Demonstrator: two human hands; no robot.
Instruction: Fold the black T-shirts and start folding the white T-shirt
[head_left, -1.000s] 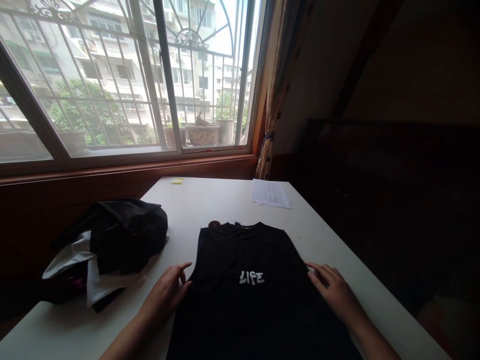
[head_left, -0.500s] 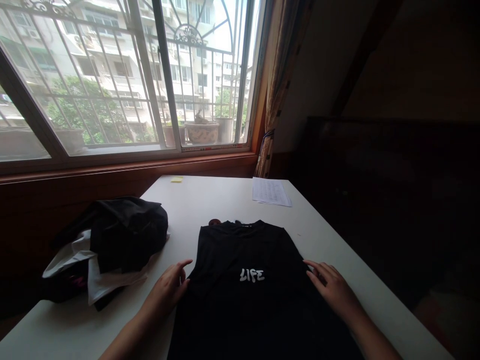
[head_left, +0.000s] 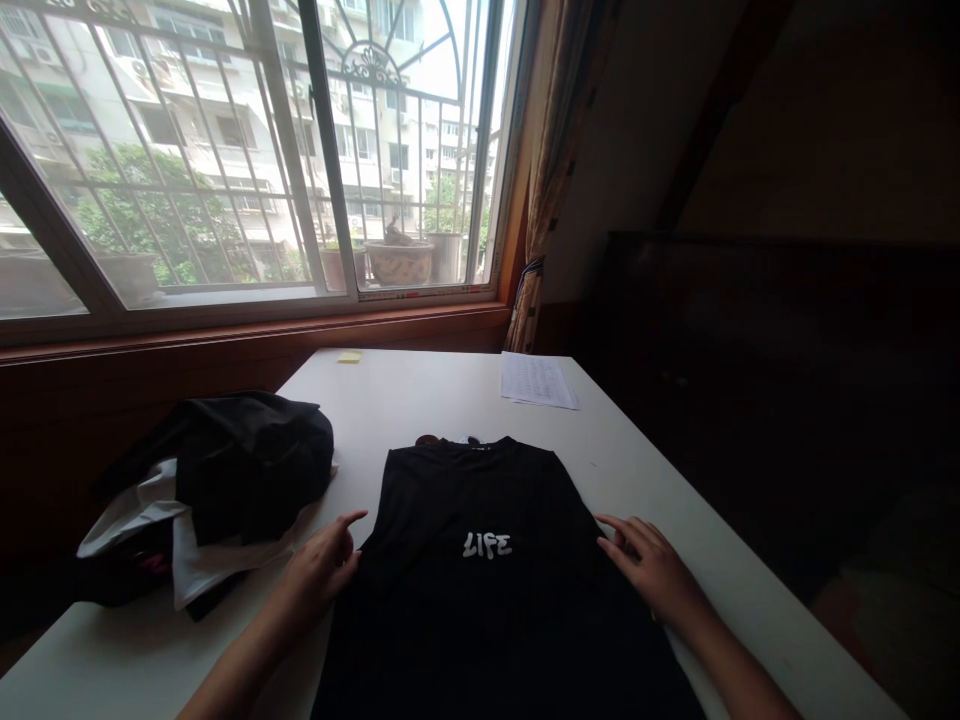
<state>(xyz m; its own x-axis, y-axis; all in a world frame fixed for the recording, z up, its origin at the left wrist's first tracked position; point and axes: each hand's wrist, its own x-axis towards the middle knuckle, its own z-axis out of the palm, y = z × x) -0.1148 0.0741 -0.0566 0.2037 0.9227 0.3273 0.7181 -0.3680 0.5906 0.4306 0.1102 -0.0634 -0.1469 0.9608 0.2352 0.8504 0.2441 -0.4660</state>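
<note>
A black shirt (head_left: 480, 620) with white "LIFE" lettering lies spread on the white table (head_left: 420, 395), its neckline toward the window. At the shirt's left edge is my left hand (head_left: 326, 560), its index finger stretched out and apart from the thumb, whose tip is beside the cloth. My right hand (head_left: 645, 560) is at the right edge, fingertips touching the fabric, with index finger and thumb apart. Small objects, partly hidden, show just beyond the neckline.
A heap of black and white clothes (head_left: 251, 470) lies on the table's left side. Printed papers (head_left: 538, 380) and a yellow note (head_left: 349, 357) are near the far edge. Behind the table stand a barred window and a tied curtain (head_left: 529, 290).
The shirt and both hands have shifted slightly left in view. The shirt's upper part sits a little further left relative to the table.
</note>
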